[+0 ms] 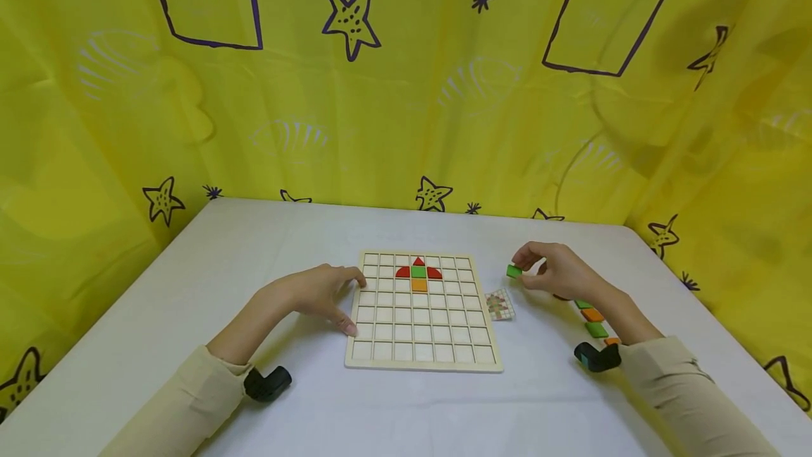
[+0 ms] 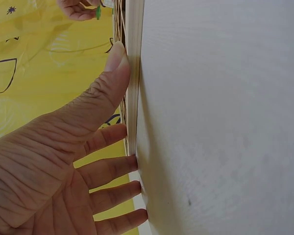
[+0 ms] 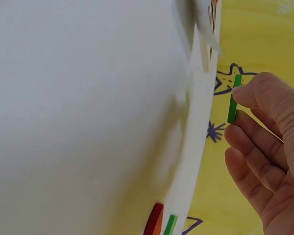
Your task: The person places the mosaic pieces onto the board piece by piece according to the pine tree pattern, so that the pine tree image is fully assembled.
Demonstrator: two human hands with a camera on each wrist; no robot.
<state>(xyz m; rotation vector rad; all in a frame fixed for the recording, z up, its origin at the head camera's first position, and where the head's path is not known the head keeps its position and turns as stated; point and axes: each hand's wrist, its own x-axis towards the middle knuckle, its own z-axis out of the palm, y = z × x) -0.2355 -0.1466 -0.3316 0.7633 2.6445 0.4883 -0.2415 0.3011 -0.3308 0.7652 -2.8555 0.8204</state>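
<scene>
A pale wooden grid board (image 1: pixel 387 333) lies on the white table. Near its top, a red triangle (image 1: pixel 419 261), a green square (image 1: pixel 419 271), an orange square (image 1: pixel 419 285) and two red quarter-round tiles sit in the cells. My left hand (image 1: pixel 320 291) rests along the board's left edge; its thumb and fingertips touch the rim (image 2: pixel 133 73), fingers spread. Right of the board, my right hand (image 1: pixel 558 273) pinches a green square tile (image 3: pixel 233 100) between thumb and fingers, raised above the table.
A small printed pattern card (image 1: pixel 500 305) lies against the board's right edge. Several loose tiles, among them a green one (image 1: pixel 596 330) and an orange one (image 1: pixel 593 314), lie in a row beneath my right forearm. A yellow curtain (image 1: pixel 380 125) hangs behind the table.
</scene>
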